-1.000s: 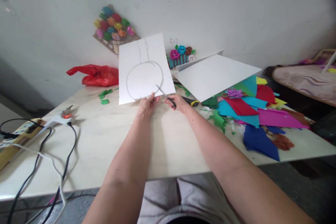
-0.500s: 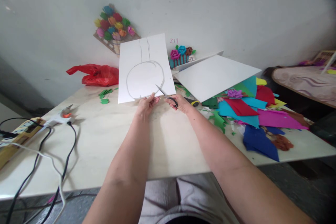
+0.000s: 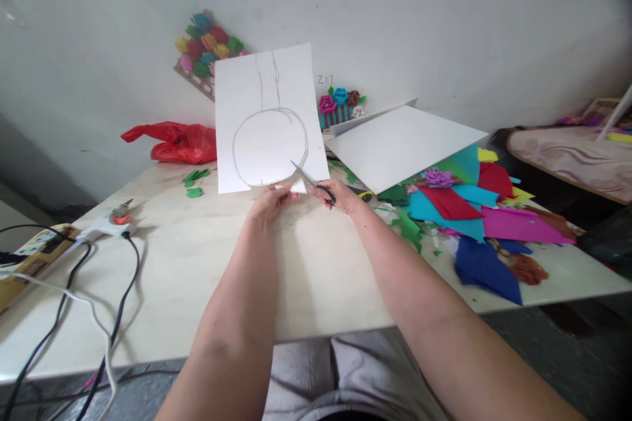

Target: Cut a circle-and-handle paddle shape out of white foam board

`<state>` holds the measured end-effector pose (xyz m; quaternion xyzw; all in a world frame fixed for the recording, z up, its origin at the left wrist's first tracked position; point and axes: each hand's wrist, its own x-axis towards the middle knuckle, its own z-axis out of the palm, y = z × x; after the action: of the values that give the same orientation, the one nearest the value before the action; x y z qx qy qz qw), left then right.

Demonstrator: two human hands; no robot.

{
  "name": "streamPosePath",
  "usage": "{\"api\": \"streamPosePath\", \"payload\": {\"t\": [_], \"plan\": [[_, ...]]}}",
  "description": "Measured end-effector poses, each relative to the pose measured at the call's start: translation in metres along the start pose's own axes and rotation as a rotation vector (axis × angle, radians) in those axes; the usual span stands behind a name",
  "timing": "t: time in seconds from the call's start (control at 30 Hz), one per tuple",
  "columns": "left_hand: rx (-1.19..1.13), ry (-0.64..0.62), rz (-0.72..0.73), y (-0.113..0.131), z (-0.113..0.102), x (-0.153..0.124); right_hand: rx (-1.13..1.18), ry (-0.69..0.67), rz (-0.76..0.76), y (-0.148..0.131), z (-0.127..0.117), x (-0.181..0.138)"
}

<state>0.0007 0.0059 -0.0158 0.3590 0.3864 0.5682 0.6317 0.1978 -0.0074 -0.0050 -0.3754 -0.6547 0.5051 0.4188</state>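
Observation:
A white sheet of card (image 3: 269, 145) is held up over the table, with a pencilled circle and two lines rising from its top. My left hand (image 3: 274, 200) pinches the card's lower edge near the middle; a small white flap of the card folds over by its fingertips. In my right hand (image 3: 336, 196) is a pair of scissors (image 3: 309, 179), fingers through the black handles. The blades point up and left, lying at the card's lower edge near the bottom right of the circle. Whether the blades are parted is hard to tell.
White boards (image 3: 405, 145) lean at the right over coloured paper (image 3: 454, 210). A red plastic bag (image 3: 182, 143) lies at the back left, near green paper scraps (image 3: 195, 177). A glue gun (image 3: 111, 223), power strip (image 3: 34, 250) and cables occupy the left. Paper flowers (image 3: 210, 43) hang behind.
The card has risen slightly and shifted left. A small white flap now shows at its lower edge by my left hand, which has moved a little left and down.

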Motion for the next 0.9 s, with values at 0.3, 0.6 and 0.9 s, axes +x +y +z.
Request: {"api": "streamPosePath", "payload": {"t": [0.3,0.6,0.9], "plan": [[0.042,0.038,0.017,0.000,0.007,-0.002,0.022,0.081,0.047,0.001,-0.006,-0.002],[-0.064,-0.209,-0.014,-0.020,0.026,-0.002,0.054,0.150,-0.018,0.000,-0.004,0.000],[-0.218,-0.068,0.044,-0.012,0.028,0.004,0.043,0.149,0.021,0.000,0.004,-0.002]]}}
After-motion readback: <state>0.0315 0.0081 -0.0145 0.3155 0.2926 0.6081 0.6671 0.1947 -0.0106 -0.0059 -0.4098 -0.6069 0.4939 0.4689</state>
